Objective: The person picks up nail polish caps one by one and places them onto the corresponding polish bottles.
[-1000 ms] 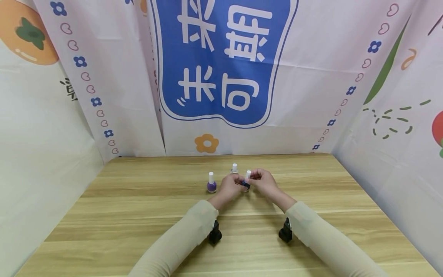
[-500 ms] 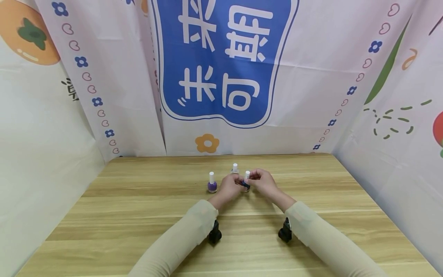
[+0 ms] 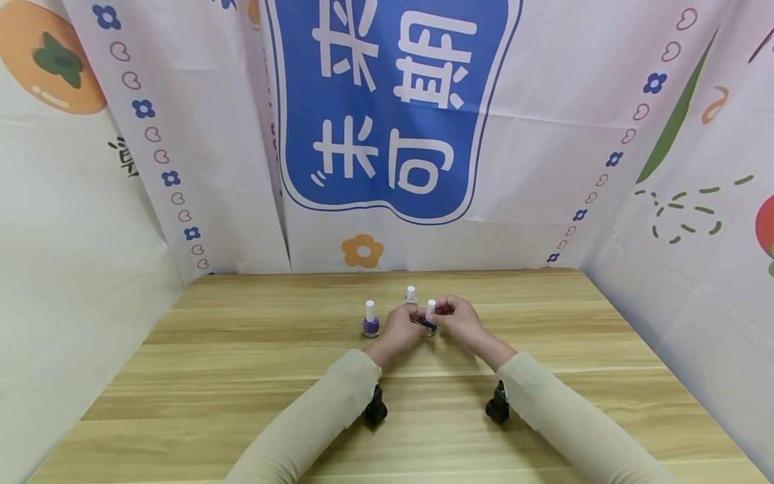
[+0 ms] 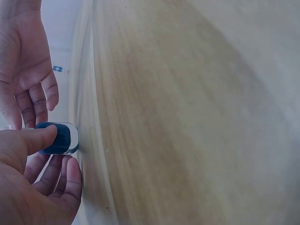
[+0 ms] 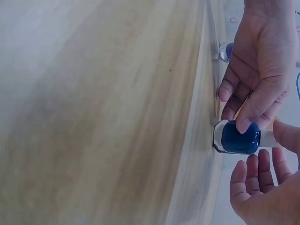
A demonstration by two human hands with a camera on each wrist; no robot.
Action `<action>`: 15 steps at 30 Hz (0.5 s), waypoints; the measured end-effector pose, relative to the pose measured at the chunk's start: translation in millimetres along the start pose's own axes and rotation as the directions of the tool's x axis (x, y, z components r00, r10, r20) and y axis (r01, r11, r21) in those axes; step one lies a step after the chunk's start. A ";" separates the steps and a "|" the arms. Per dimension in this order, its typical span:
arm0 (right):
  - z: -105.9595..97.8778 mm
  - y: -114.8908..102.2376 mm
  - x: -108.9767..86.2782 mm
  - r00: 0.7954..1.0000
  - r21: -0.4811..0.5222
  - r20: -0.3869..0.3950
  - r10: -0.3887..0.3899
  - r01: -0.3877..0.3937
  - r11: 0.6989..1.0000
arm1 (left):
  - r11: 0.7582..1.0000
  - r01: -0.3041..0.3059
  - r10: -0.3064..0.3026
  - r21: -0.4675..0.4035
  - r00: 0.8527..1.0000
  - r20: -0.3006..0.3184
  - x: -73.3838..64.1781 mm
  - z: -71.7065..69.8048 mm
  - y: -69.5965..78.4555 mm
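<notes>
A nail polish bottle of dark blue polish [image 5: 240,137] with a white cap [image 3: 431,307] is between the two hands near the back of the table. My left hand [image 3: 401,328] holds the glass body, its thumb pressed on the blue side. From the other side, my right hand [image 3: 464,320] pinches the white cap between thumb and fingers. In the left wrist view the blue glass [image 4: 61,138] shows past the left thumb, and the cap is mostly hidden. The bottle's clear base is close to the tabletop.
A purple nail polish bottle [image 3: 371,327] stands upright left of the left hand. Behind that hand, another white-capped bottle [image 3: 411,294] is partly hidden. The wooden table [image 3: 272,349] ends at a printed cloth backdrop [image 3: 514,202].
The white cap of the blue bottle has shifted slightly left and down in the head view. Both hands keep their places on the bottle.
</notes>
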State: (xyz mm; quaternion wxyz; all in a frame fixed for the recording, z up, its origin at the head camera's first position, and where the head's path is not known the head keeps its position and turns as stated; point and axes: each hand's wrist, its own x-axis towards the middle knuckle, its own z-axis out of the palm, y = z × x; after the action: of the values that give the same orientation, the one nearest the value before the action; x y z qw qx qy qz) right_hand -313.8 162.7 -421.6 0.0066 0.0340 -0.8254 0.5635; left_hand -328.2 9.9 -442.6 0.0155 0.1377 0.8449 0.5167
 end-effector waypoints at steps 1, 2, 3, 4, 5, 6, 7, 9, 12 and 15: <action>0.1 0.0 0.3 1.000 0.004 0.003 0.001 -0.001 1.000 | 1.000 0.004 -0.004 0.000 1.000 0.001 -0.1 -0.2 0.2; 0.1 -0.3 0.1 1.000 0.004 0.008 0.000 0.000 1.000 | 1.000 0.007 -0.007 0.000 1.000 0.003 -0.1 -0.3 0.5; -0.3 -0.4 0.3 1.000 0.004 0.011 -0.004 0.004 1.000 | 1.000 0.010 -0.010 0.003 1.000 0.005 -0.2 -0.6 0.4; -0.6 -0.8 0.2 1.000 0.008 0.015 -0.006 0.006 1.000 | 1.000 0.011 -0.011 0.004 1.000 0.008 -0.2 -1.0 0.4; -1.0 -1.4 -0.1 1.000 0.011 0.018 -0.008 0.008 1.000 | 1.000 0.015 -0.015 0.006 1.000 0.009 -0.3 -1.5 0.9; -1.8 -1.6 -0.2 1.000 0.011 0.019 -0.010 0.010 1.000 | 1.000 0.015 -0.015 0.009 1.000 0.010 -0.3 -2.0 1.1; -2.8 -2.3 -0.6 1.000 0.012 0.020 -0.012 0.011 1.000 | 1.000 0.016 -0.016 0.007 1.000 0.013 -0.7 -2.5 2.0; -5.4 -3.6 -1.3 1.000 0.003 0.020 -0.014 0.014 1.000 | 1.000 0.016 -0.016 -0.001 1.000 0.016 -1.5 -3.8 4.1; -9.6 -5.7 -1.8 1.000 -0.017 0.022 -0.019 0.019 1.000 | 1.000 0.020 -0.020 -0.015 1.000 0.014 -2.8 -6.3 7.9; -14.2 -8.5 -2.3 0.999 -0.021 0.026 -0.023 0.023 1.000 | 0.999 0.032 -0.032 -0.016 0.999 0.007 -3.8 -9.0 11.7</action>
State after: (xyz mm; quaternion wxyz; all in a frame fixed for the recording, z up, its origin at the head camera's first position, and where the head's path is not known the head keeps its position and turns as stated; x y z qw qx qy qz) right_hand -311.4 173.0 -408.7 0.0029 0.0505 -0.8310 0.5540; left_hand -323.4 6.2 -428.6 0.0278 0.1260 0.8426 0.5229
